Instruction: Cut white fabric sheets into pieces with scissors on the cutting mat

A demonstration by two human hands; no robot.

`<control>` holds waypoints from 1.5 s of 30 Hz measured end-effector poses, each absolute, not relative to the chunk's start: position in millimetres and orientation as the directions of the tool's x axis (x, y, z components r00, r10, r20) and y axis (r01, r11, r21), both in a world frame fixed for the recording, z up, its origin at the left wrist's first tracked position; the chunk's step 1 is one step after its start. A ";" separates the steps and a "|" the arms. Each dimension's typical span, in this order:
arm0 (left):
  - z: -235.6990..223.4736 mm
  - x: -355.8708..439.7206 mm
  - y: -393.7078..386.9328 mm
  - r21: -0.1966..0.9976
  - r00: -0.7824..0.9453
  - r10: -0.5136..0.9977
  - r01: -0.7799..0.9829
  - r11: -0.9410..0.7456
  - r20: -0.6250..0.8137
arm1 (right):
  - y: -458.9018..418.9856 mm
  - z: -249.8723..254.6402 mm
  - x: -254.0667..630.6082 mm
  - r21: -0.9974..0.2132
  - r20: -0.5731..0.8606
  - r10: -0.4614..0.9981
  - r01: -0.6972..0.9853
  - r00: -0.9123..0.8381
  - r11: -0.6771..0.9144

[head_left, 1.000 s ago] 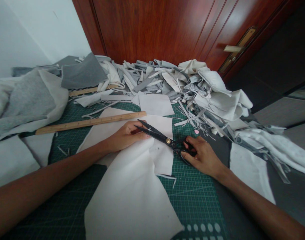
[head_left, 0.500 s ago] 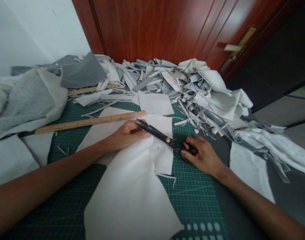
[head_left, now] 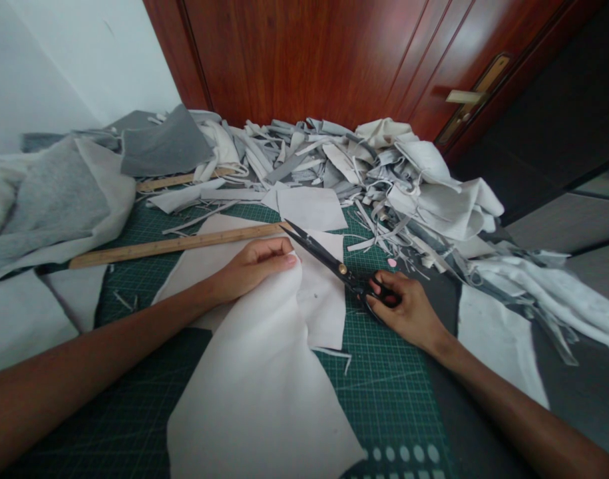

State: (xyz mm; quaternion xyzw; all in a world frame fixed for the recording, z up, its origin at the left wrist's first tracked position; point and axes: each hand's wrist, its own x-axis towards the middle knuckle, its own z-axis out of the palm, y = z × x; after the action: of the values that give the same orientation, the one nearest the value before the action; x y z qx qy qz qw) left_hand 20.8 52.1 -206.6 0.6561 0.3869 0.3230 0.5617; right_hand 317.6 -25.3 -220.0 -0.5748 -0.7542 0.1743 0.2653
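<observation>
Curled fingers (head_left: 269, 255) of the left hand (head_left: 251, 269) pinch up a fold of soft white fabric (head_left: 254, 392), which lies across a green gridded cutting mat (head_left: 384, 392). Fingers (head_left: 384, 283) of the right hand (head_left: 408, 309) close through the loops of long black steel scissors (head_left: 324, 259), blades slightly parted, tips just beside the raised fold. Beyond lie a long wooden ruler (head_left: 159, 246) and a heap of grey-white fabric scraps (head_left: 324, 159) against a reddish wooden door (head_left: 304, 60). Cutting the fabric seems in hand; the next move calls for setting the blades to its edge.
</observation>
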 end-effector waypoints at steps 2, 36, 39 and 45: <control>-209.2 21.0 53.3 0.990 0.481 0.876 0.128 -0.053 -0.015 | -25.5 -220.1 317.5 -0.562 0.206 0.955 0.773 -0.214 0.294; -216.5 19.1 56.2 0.980 0.500 0.860 0.094 -0.174 0.104 | -25.6 -225.0 318.1 -0.464 0.213 0.932 0.809 -0.294 0.361; -216.1 19.0 56.4 0.974 0.509 0.851 0.098 -0.205 0.128 | -25.9 -224.3 319.0 -0.482 0.190 0.936 0.802 -0.297 0.353; -216.1 19.8 56.2 0.972 0.493 0.860 0.106 -0.211 0.133 | -25.9 -223.3 320.3 -0.477 0.171 0.932 0.801 -0.320 0.362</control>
State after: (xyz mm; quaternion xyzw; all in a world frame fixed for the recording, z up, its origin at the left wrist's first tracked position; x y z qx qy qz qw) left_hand 19.8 56.2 -216.1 0.6892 0.3503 0.3613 0.5212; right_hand 320.3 -25.9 -223.3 -0.5431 -0.7976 0.1544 0.2122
